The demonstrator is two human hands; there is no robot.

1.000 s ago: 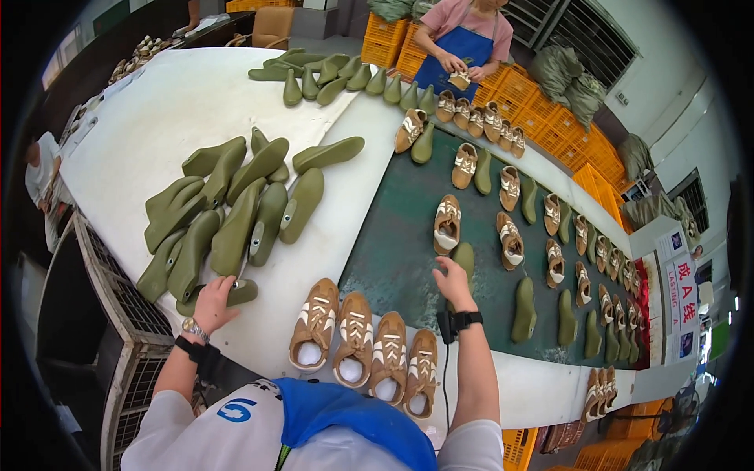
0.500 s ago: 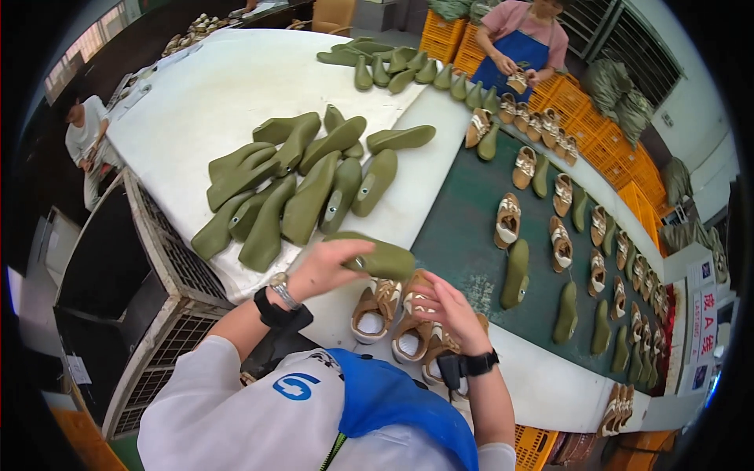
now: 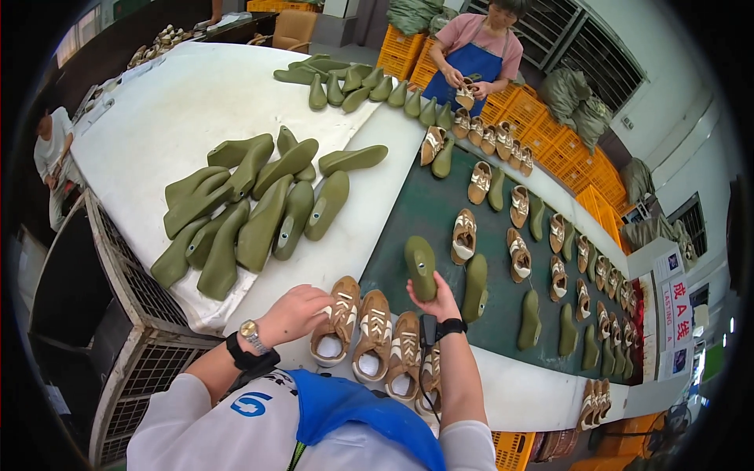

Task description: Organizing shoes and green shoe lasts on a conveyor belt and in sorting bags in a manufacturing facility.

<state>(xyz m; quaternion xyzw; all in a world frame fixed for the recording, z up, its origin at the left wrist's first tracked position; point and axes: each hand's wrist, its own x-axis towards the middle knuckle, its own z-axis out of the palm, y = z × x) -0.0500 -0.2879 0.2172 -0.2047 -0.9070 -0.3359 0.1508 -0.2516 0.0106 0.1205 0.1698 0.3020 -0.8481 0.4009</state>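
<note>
My right hand (image 3: 437, 300) is closed around the lower end of a green shoe last (image 3: 420, 263), held upright over the edge of the dark green belt. The fingers of my left hand (image 3: 297, 315) are bent in against the side of the leftmost brown-and-white sneaker (image 3: 344, 310); their tips are partly hidden. That sneaker stands in a row in front of me, beside another sneaker (image 3: 375, 334) and others with white stuffing inside. Further off to the left, a pile of green shoe lasts (image 3: 267, 212) lies on the white table (image 3: 157, 110).
Sneakers and lasts stand in rows along the dark green belt (image 3: 400, 208). Across the table a person in a blue apron (image 3: 471, 67) handles a shoe. A wire-sided cart (image 3: 133, 314) stands at my left. Orange crates (image 3: 542, 133) line the far side; another person (image 3: 55, 161) sits far left.
The green last has passed from my left hand to my right, which has carried it rightward over the belt. My left hand has come down to the leftmost sneaker. The whole view has shifted.
</note>
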